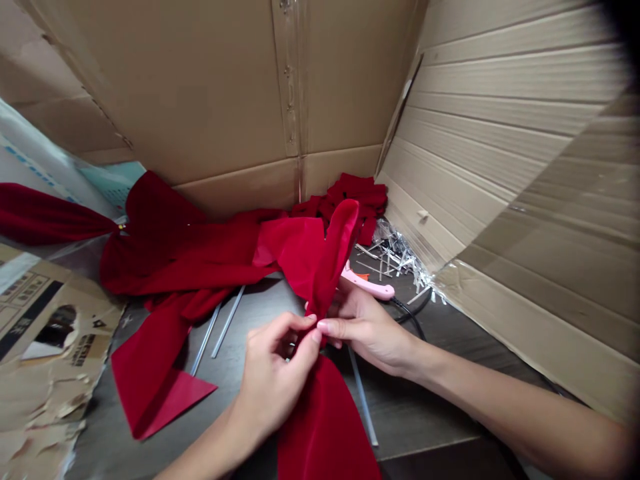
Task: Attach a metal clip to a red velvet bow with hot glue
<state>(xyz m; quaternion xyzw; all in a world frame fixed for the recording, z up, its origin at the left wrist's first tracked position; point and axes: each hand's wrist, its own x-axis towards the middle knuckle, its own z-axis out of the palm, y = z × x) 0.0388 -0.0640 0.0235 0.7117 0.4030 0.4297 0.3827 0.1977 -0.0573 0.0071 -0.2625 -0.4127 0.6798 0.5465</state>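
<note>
My left hand (275, 373) and my right hand (367, 330) meet at the middle of a red velvet ribbon (327, 427). Both pinch it at its gathered waist, thumbs and forefingers closed on the cloth. Above the pinch a ribbon loop (335, 253) stands up; below it a wide tail runs down toward me. A pink glue gun (367, 285) lies just behind my right hand, its black cord trailing right.
More red ribbon bows (175, 260) lie to the left and a pile of red pieces (357, 197) at the back. Clear glue sticks (220, 327) rest on the dark table. Silver wire ties (400, 257) lie right. Cardboard walls (500, 167) enclose the space; torn cardboard (45, 360) sits left.
</note>
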